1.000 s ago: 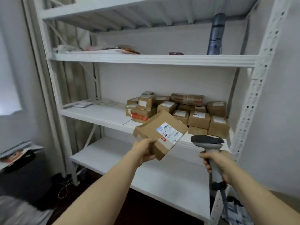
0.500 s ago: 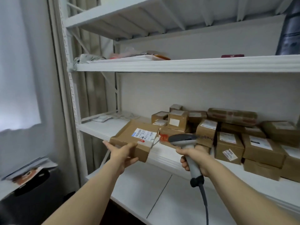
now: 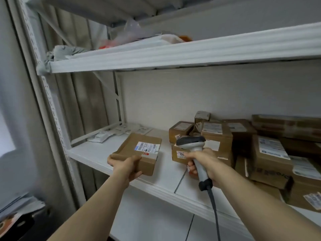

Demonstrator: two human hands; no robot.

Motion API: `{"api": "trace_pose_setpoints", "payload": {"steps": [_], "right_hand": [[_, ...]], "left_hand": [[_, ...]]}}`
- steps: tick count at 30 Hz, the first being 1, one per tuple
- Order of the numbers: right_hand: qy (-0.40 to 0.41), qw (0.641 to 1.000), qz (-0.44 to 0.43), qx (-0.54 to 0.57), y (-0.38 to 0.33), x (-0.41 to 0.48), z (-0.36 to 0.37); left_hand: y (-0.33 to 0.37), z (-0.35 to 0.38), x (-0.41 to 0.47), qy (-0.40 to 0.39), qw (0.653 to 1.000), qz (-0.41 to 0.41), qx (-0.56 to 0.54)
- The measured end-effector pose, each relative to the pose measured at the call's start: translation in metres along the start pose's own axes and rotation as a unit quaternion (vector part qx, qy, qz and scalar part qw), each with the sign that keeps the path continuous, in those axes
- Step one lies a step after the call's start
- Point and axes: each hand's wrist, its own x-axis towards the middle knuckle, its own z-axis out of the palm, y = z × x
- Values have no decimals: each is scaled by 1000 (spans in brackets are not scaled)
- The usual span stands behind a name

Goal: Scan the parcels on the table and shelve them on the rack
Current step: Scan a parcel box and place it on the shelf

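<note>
While gripped at its near left corner by the left hand, thumb on top and fingers curled beneath, lying flat and label up on the middle shelf of the white rack: the brown parcel. Hard to tell whether fully down on the board. Just to its right, the right hand wrapped round the grip of a grey scanner, dark head above the fist, cable hanging below. Further right on the same shelf, a pile of taped boxes. At the back left, flat plastic mailers.
</note>
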Motion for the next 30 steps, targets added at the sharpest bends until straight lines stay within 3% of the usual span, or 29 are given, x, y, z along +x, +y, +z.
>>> {"api": "trace_pose_setpoints", "payload": {"steps": [10,16,30], "right_hand": [[103,995,16,-4,-5,81,48],[152,988,31,13,-17,114,81],[125,989,58,45,-24,194,115]], "left_hand": [[-4,41,114,-109,992,-52,35],[18,54,171,-101,994,-30,3],[10,92,247,-98,992,-83,-3]]}}
